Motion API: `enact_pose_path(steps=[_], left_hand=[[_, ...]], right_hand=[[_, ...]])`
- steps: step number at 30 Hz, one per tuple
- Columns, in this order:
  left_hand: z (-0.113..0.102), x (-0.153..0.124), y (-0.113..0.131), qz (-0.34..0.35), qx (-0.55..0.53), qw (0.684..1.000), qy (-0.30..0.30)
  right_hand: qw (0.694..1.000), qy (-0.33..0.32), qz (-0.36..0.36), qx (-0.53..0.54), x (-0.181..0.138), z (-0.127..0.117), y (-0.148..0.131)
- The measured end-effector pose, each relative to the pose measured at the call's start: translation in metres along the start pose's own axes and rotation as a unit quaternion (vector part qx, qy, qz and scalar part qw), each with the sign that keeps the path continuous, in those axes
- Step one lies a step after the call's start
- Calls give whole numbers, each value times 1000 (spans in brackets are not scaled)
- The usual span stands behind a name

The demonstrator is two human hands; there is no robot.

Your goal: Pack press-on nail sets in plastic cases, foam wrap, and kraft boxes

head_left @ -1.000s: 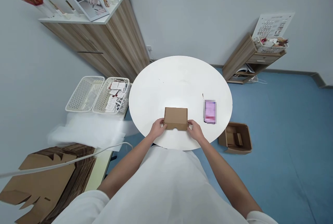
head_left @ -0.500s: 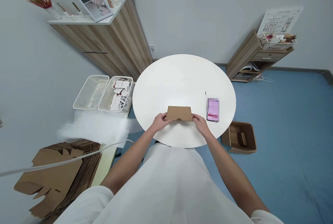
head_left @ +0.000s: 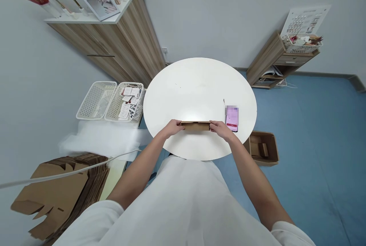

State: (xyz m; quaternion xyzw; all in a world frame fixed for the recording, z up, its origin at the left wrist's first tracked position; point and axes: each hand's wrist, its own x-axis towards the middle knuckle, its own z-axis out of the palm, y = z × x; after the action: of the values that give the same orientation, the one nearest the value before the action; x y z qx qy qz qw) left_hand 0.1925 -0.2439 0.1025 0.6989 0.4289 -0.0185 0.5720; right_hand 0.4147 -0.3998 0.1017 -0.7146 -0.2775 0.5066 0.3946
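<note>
A small brown cardboard box (head_left: pixel 196 126) is held over the near half of the white round table (head_left: pixel 197 82), with a narrow side turned up towards me. My left hand (head_left: pixel 172 127) grips its left end, thumb and fingers closed on the edge. At the opposite end, my right hand (head_left: pixel 219 128) pinches the box in the same way. Just right of that hand lies a phone (head_left: pixel 231 118) with a pink screen, partly blurred out. What the box contains, if anything, is hidden.
On the left stand two white baskets, one holding cards (head_left: pixel 128 103), and a stack of flat cardboard blanks (head_left: pixel 54 192). A white cable (head_left: pixel 71 175) crosses there. An open carton (head_left: pixel 263 149) sits on the floor at right. Cabinets (head_left: pixel 137 32) stand behind.
The box has tipped: its broad top face showed before, and now a narrow side faces me. Both hands turned with it and kept their hold. The view shifted slightly.
</note>
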Motion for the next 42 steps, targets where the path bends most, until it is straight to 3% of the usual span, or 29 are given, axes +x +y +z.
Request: enact_pose_path(steps=[3, 6, 12, 19, 30, 42], left_hand=[[0, 3, -1, -7, 17, 999, 34], [0, 5, 1, -1, 50, 996, 74], [0, 5, 8, 83, 153, 982, 71], [5, 6, 9, 109, 263, 951, 118], [4, 9, 9, 133, 239, 955, 111], [-7, 11, -16, 160, 112, 980, 42]], right_hand=[[999, -31, 8, 18, 2, -2, -2], [1000, -18, 12, -2, 3, -4, -5], [1000, -12, 0, -27, 8, -4, -14], [999, -15, -16, -38, 17, -6, -13], [999, 4, -25, -37, 17, -5, -13], [996, 1, -70, -57, 13, -9, -3]])
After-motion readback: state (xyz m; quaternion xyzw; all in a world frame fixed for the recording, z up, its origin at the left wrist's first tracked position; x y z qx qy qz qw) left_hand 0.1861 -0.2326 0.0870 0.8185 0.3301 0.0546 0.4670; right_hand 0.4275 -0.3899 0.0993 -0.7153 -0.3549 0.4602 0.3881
